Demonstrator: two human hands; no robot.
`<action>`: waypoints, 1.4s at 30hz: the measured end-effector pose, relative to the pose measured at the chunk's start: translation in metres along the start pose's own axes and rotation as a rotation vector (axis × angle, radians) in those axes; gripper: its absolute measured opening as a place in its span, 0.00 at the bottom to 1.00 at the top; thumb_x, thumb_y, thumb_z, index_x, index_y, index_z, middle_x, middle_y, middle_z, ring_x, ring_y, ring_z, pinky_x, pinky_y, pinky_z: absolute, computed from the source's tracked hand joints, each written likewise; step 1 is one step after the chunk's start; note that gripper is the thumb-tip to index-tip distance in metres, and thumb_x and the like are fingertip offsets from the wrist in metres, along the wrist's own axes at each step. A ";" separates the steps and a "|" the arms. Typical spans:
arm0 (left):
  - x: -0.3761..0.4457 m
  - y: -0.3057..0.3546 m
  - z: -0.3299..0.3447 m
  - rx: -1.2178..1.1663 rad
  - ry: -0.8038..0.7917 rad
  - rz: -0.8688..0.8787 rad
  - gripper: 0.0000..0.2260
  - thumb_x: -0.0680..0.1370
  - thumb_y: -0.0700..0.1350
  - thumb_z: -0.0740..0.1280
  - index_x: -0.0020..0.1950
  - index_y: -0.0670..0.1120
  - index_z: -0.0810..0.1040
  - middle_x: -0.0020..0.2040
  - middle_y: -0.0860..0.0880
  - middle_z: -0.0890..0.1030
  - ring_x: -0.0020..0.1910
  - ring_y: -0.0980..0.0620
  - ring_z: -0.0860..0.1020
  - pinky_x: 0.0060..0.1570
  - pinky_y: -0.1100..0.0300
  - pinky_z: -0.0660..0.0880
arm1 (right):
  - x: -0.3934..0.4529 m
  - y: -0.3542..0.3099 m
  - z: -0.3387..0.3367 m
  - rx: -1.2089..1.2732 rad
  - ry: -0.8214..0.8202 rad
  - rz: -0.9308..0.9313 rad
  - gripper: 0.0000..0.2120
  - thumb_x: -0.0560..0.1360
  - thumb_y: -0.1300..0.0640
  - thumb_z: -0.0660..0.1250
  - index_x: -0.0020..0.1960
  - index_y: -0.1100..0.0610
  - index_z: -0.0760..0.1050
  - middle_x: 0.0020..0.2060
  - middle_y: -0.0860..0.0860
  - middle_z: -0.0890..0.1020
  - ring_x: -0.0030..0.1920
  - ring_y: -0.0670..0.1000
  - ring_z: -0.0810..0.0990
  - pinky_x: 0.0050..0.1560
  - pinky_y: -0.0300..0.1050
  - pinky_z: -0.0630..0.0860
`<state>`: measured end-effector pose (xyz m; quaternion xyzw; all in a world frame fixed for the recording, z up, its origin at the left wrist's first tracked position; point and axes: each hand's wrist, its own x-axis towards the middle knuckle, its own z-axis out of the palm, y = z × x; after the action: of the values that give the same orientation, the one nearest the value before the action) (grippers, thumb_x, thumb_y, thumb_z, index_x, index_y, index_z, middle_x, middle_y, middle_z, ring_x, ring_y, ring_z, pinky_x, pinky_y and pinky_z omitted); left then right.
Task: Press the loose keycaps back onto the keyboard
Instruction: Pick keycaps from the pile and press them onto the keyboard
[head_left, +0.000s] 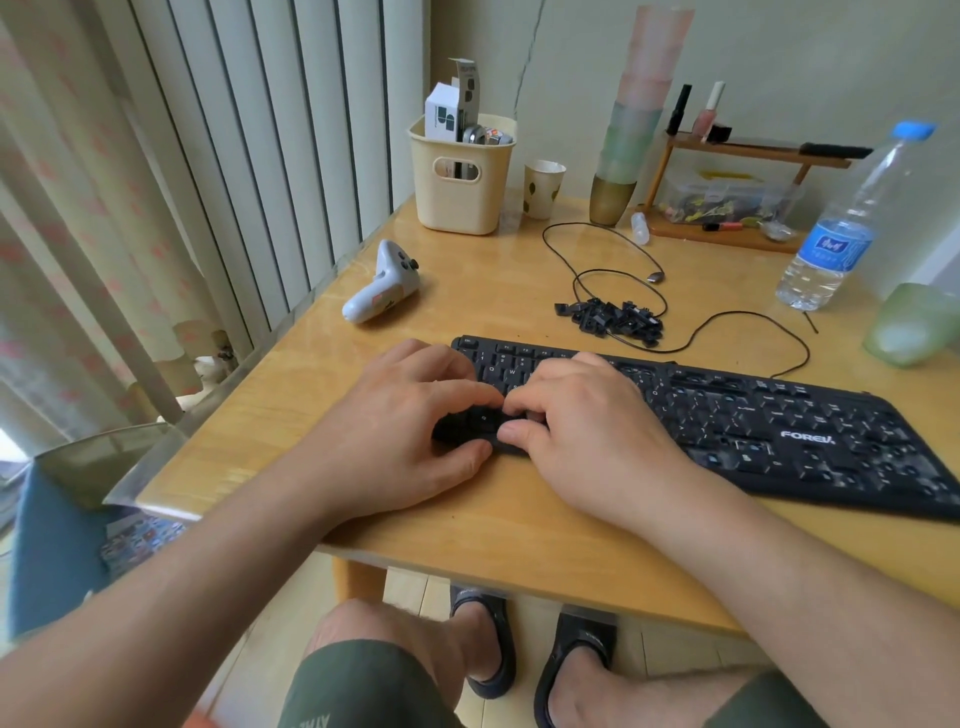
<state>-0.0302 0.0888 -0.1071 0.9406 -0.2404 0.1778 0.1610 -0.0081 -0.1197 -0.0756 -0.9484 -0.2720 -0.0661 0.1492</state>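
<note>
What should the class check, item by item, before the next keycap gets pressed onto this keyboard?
1. Keyboard lies flat on the table: ok.
2. Spare keycaps piled within reach behind it: ok.
3. Both hands at the keyboard's left end, left hand, right hand: ok.
4. Keycap lined up over its slot: cannot tell, fingers hide it.
5. Cable clear of the hands: ok.
6. Water bottle capped, upright: ok.

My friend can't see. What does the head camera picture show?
Two hands, left hand and right hand, press on the left end of a black keyboard on a wooden table. A pile of loose keycaps waits behind it.
</note>
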 end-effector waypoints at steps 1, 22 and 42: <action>0.000 0.000 0.000 0.002 -0.001 0.003 0.20 0.76 0.63 0.66 0.66 0.60 0.80 0.56 0.56 0.75 0.58 0.52 0.72 0.63 0.53 0.70 | 0.003 0.000 -0.001 0.008 -0.006 0.010 0.06 0.79 0.43 0.69 0.49 0.44 0.83 0.42 0.42 0.74 0.52 0.51 0.69 0.59 0.57 0.73; -0.001 0.000 0.003 -0.010 0.021 0.032 0.21 0.75 0.63 0.67 0.66 0.59 0.82 0.56 0.55 0.75 0.58 0.50 0.72 0.62 0.52 0.72 | -0.019 0.009 0.022 0.121 0.179 -0.077 0.15 0.73 0.42 0.75 0.55 0.48 0.83 0.50 0.40 0.78 0.56 0.50 0.71 0.56 0.60 0.75; -0.001 0.008 -0.003 -0.180 0.308 0.101 0.09 0.75 0.55 0.74 0.52 0.51 0.84 0.45 0.59 0.84 0.50 0.56 0.79 0.51 0.47 0.77 | -0.004 0.010 -0.011 0.709 0.070 0.049 0.06 0.76 0.56 0.75 0.42 0.48 0.82 0.37 0.44 0.87 0.41 0.48 0.86 0.50 0.50 0.81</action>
<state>-0.0353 0.0838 -0.1030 0.8708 -0.2746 0.3053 0.2705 -0.0068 -0.1328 -0.0686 -0.8409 -0.2500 0.0035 0.4800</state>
